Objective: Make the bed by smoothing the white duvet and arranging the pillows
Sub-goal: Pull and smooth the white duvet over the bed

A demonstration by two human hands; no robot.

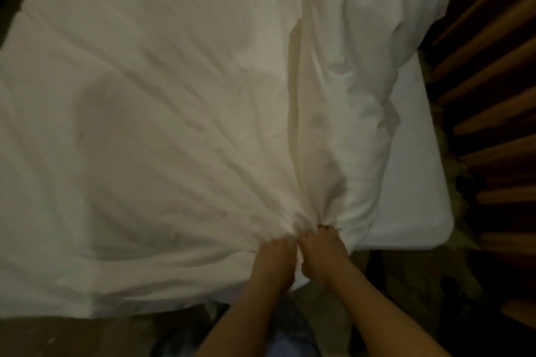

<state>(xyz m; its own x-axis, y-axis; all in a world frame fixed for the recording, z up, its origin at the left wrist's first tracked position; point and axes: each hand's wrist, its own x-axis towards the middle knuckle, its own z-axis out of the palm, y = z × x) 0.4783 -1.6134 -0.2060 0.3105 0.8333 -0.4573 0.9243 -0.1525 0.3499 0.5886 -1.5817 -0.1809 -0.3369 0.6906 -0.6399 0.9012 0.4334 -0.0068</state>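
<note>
Your left hand (274, 258) and right hand (322, 252) both grip the soft, light white duvet (162, 101) at its near edge.

No legible text, labels, brand marks, numbers or signs appear in the head view. The duvet (174, 95), the sheet (414, 168) and the wooden slats (493, 66) carry no readable markings.
</note>
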